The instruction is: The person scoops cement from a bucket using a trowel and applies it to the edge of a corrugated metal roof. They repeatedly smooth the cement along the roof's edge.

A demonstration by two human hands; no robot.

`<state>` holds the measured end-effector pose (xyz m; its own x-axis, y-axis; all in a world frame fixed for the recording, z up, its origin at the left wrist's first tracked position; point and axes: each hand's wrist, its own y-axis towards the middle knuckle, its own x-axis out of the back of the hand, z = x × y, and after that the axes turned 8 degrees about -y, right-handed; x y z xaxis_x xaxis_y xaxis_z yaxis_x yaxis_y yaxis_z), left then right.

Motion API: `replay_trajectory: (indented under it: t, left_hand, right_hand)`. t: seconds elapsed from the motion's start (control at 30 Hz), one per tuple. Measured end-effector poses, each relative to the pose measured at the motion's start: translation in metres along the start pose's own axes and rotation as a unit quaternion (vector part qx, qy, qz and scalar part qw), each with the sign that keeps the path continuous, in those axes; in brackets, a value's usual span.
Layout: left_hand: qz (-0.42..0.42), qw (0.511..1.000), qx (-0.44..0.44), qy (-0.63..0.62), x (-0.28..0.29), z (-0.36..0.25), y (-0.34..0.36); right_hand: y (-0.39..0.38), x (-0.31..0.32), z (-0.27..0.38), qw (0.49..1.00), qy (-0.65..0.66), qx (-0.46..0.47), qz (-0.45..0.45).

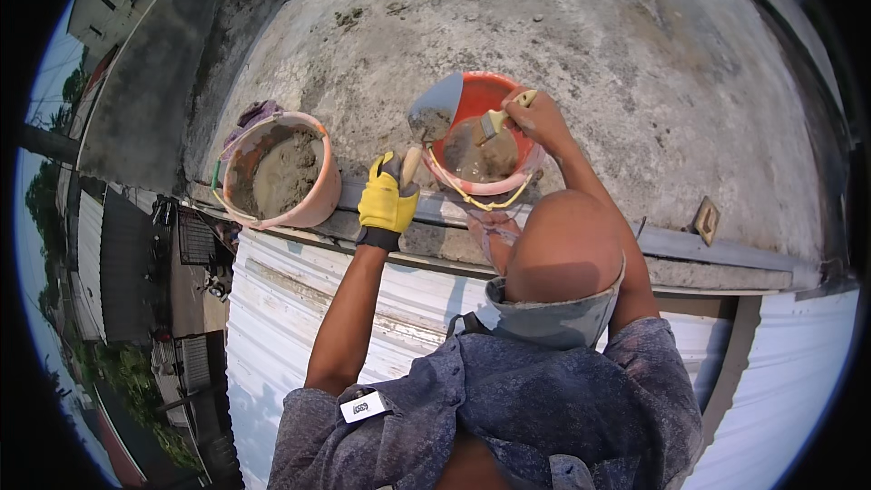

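My left hand (pixel 388 200), in a yellow and grey work glove, is closed round the wooden handle of a trowel (pixel 445 95). Wet grey mortar clings to the lower part of its blade, which overlaps the left rim of a red bucket (pixel 488 89). In that bucket lies a watery cement mix (pixel 485 163), and its yellow handle hangs at the near side. My bare right hand (pixel 542 120) grips a flat paintbrush (pixel 505 115), bristles pointing down over the mix. Left of my glove stands a pale orange bucket (pixel 318 195) with thick mortar (pixel 295 163) inside.
A rough concrete slab (pixel 635 82) stretches beyond the buckets. Its near edge drops to white corrugated roofing (pixel 299 327); a street and houses lie far below at left. A purple cloth (pixel 251 115) hangs on the left bucket. My bent knee (pixel 562 245) is close to the red bucket.
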<state>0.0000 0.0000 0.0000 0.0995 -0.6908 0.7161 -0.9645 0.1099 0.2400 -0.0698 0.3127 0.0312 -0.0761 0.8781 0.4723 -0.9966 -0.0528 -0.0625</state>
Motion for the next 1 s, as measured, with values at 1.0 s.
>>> replay_trajectory:
  t: [1.0]
  left_hand:
    - [0.023,0.996,-0.066,-0.058,-0.005,-0.016,-0.002]
  right_hand:
    - [0.011,0.011,0.043,0.935,-0.224,0.16,-0.223]
